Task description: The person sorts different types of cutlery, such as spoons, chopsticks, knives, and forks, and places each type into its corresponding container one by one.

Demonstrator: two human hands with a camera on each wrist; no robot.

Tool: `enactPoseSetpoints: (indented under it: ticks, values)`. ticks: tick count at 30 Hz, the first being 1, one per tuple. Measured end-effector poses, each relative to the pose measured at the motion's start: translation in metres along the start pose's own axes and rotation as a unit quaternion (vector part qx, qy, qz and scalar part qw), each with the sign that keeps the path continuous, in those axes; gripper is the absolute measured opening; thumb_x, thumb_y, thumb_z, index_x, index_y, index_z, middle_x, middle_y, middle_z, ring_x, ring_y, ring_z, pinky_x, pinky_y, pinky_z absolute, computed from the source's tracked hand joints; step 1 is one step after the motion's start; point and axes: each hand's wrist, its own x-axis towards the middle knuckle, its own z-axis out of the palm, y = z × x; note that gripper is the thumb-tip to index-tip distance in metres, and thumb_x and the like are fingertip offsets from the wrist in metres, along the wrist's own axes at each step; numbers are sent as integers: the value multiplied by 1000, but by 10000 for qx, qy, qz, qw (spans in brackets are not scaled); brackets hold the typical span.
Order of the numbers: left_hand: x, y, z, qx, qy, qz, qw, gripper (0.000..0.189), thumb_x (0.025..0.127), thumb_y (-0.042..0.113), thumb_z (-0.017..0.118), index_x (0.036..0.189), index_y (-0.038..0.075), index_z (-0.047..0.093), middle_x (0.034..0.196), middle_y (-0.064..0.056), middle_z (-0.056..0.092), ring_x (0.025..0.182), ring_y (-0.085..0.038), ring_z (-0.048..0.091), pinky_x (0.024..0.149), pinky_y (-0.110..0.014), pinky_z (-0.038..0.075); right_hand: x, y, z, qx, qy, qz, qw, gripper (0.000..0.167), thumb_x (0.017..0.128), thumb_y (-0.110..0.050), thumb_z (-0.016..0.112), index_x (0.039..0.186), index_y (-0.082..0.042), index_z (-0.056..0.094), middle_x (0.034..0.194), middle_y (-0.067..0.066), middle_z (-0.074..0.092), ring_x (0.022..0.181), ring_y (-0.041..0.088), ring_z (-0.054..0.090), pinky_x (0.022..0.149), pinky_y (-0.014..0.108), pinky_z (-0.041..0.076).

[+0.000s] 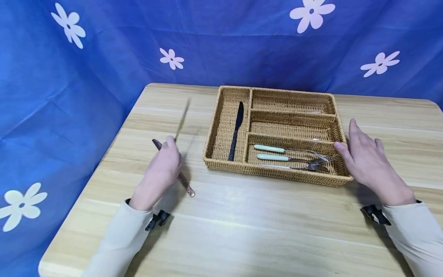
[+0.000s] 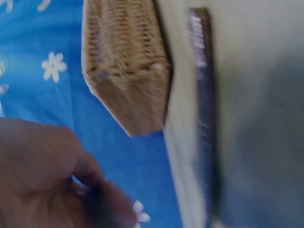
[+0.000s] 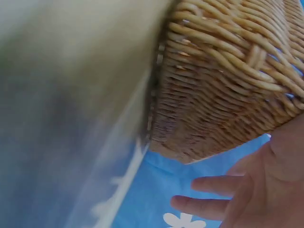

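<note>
My left hand holds a knife above the left part of the table; its thin blade is blurred and points away from me. Beneath that hand another dark knife with a textured handle lies on the wood, partly hidden. In the left wrist view this lying knife stretches beside the hand. A wicker cutlery tray stands to the right. My right hand touches its right rim with the thumb, fingers extended; the right wrist view shows the fingers straight beside the tray's end wall.
A black knife lies in the tray's left compartment. The front right compartment holds several forks, two with pale green handles. Clear-looking bits show in the compartments behind. A blue flowered cloth hangs behind the wooden table.
</note>
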Motion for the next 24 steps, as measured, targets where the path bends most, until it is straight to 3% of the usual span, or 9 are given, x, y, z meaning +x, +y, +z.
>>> enactPoseSetpoints:
  ticks: [3, 5, 9, 12, 16, 21, 24]
  values:
    - [4, 20, -4, 285, 563, 470, 9969, 31, 87, -10, 46, 115, -16, 36, 92, -29, 48, 80, -41, 53, 68, -47, 54, 1, -3, 0, -111, -21, -137, 9998, 74, 105, -42, 27, 151, 1, -10, 154, 34, 4, 136, 57, 13, 104, 75, 2]
    - [8, 35, -5, 555, 834, 784, 9919, 36, 83, -10, 51, 116, -18, 40, 93, -29, 48, 81, -40, 49, 69, -45, 51, 1, -5, 0, -129, -114, -162, 9997, 74, 105, -43, 27, 151, 1, -10, 155, 32, 1, 137, 56, 11, 104, 75, 3]
    - [23, 68, -8, 932, 673, 931, 9890, 36, 79, -10, 54, 112, -20, 44, 91, -25, 48, 83, -34, 45, 72, -41, 45, 2, -8, 2, -70, -239, -136, 9996, 73, 105, -43, 26, 152, 0, -9, 156, 30, 0, 139, 54, 9, 104, 76, 4]
    - [44, 96, -7, 868, 238, 504, 9947, 37, 80, -8, 55, 114, -18, 43, 97, -23, 47, 86, -32, 45, 70, -36, 49, 2, -8, 1, -26, -199, -125, 9997, 72, 105, -44, 26, 153, -1, -8, 156, 30, 0, 139, 54, 8, 104, 76, 2]
    - [77, 123, 5, 594, -286, -331, 9973, 46, 87, -1, 56, 125, -16, 36, 110, -25, 43, 95, -33, 49, 69, -35, 55, 2, -8, 2, 2, -161, -172, 9997, 72, 105, -44, 26, 153, -1, -6, 156, 32, 2, 139, 54, 9, 103, 76, 3]
    - [106, 136, 27, 247, -841, -1174, 9892, 48, 89, 1, 56, 129, -11, 35, 120, -24, 40, 107, -35, 49, 81, -42, 55, 1, -7, 7, -1, -218, -164, 9996, 72, 105, -44, 26, 153, 2, -3, 154, 34, 5, 137, 56, 11, 102, 77, 6]
    - [110, 137, 38, 225, -881, -1337, 9868, 51, 86, 1, 60, 129, -11, 35, 118, -23, 41, 103, -34, 51, 78, -41, 56, 2, -7, 6, -29, -212, -147, 9997, 72, 105, -44, 27, 153, 2, -3, 155, 34, 5, 137, 56, 12, 103, 76, 8]
